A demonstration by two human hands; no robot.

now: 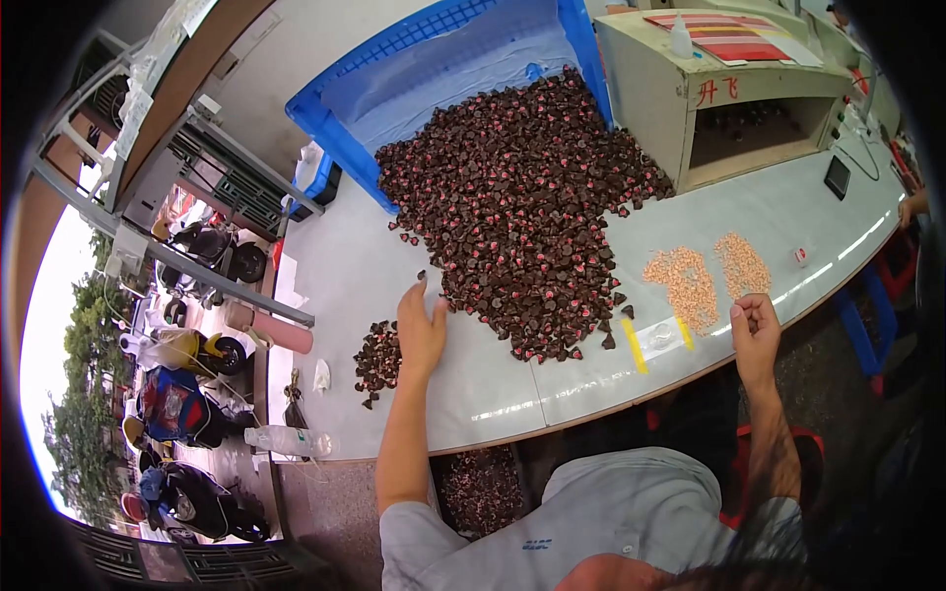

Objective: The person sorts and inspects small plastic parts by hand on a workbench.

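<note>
A large heap of small dark brown, roughly triangular pieces, many with pink-red spots, spreads over the grey table. At its left edge is my left hand, fingers stretched forward and thumb apart. One dark piece touches its fingertips; a grip on it is not visible. A smaller pile of dark pieces lies left of that wrist, partly behind it. My right hand is closed in a pinch at the table's front edge, just below small tan pieces. Whatever the pinch holds is hidden. Another tan patch lies beside these.
A blue plastic crate lies tipped behind the heap. To its right stands a pale green box-shaped machine with an opening. Yellow tape strips mark the front edge. A clear bottle lies at the left corner.
</note>
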